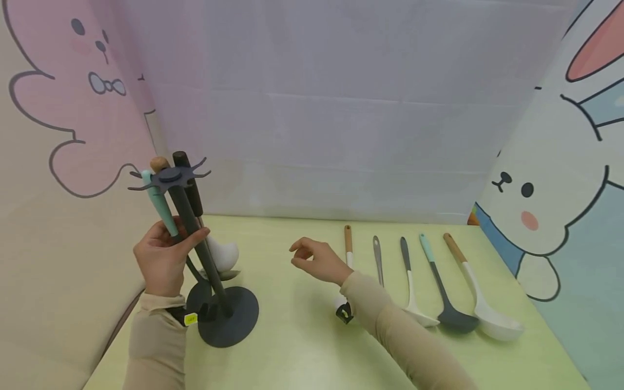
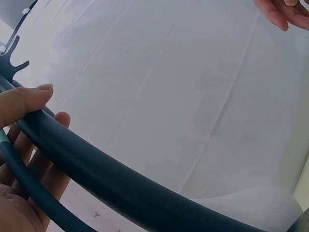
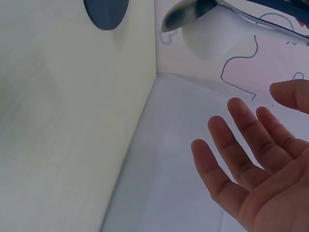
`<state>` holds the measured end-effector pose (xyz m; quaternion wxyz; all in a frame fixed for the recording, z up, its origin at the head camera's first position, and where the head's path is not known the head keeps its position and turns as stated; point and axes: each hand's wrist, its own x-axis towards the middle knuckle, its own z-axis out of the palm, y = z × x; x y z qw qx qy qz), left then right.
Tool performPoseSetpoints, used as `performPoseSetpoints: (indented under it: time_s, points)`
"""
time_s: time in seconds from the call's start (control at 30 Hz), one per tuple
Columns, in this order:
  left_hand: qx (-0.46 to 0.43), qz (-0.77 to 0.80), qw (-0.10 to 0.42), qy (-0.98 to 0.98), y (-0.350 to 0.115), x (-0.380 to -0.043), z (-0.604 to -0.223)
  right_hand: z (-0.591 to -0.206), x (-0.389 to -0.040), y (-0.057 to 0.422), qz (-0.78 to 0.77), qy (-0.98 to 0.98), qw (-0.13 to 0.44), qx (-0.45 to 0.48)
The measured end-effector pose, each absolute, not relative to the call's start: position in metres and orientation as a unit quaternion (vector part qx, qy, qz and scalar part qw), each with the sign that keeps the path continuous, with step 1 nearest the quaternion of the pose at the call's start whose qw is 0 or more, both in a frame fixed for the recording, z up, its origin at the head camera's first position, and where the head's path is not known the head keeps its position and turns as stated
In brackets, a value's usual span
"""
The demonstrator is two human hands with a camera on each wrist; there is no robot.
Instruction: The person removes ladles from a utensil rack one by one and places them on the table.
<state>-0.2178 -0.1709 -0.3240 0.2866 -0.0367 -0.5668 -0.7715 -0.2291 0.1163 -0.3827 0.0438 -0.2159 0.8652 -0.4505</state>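
Observation:
My left hand [image 1: 163, 262] grips the dark pole [image 2: 101, 162] of a utensil stand, below its hooked top [image 1: 170, 174]. Its round base [image 1: 229, 325] is on the table. A utensil with a mint handle [image 1: 161, 208] hangs against that hand. Also on the hooks are a wooden-handled utensil [image 1: 158, 163] and a black-handled one [image 1: 195, 197]. Lower down, a white rounded head [image 1: 225, 257] and a metal edge [image 1: 229, 275] show behind the pole. My right hand [image 1: 319, 260] is in the air right of the stand, holding nothing, fingers loosely bent and apart in the right wrist view.
Right of the stand on the pale green table [image 1: 292, 352] lie a wooden-handled utensil [image 1: 348, 238], a metal handle [image 1: 377, 252], a white utensil with dark handle [image 1: 411, 287], a mint-handled dark utensil [image 1: 453, 319] and a white ladle [image 1: 497, 323]. My right forearm partly covers some. A curtain [image 1: 331, 135] hangs behind.

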Motion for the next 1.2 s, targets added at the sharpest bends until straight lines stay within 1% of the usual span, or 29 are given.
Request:
performPoseSetpoints:
  time_s: [0.2, 0.37, 0.67, 0.83, 1.03, 1.2]
  points:
    - [-0.056, -0.785, 0.25, -0.563, -0.177, -0.219, -0.324, -0.377, -0.228, 0.101, -0.459, 0.851, 0.057, -0.248]
    - [-0.071, -0.788, 0.225, -0.569, -0.183, -0.22, -0.325, -0.373, -0.229, 0.089, -0.459, 0.847, 0.052, -0.262]
    - [-0.135, -0.795, 0.183, -0.563, -0.19, -0.223, -0.328, -0.358, -0.228, 0.059, -0.468, 0.828, 0.009, -0.307]
    - [-0.187, -0.803, 0.162, -0.543, -0.196, -0.224, -0.333, -0.348, -0.227, 0.04, -0.483, 0.822, -0.009, -0.302]
    - [-0.277, -0.812, 0.12, -0.499, -0.202, -0.23, -0.336, -0.333, -0.229, 0.021, -0.505, 0.804, -0.03, -0.312]
    - [-0.303, -0.809, 0.106, -0.493, -0.204, -0.235, -0.336, -0.32, -0.234, 0.008, -0.522, 0.792, -0.046, -0.314]
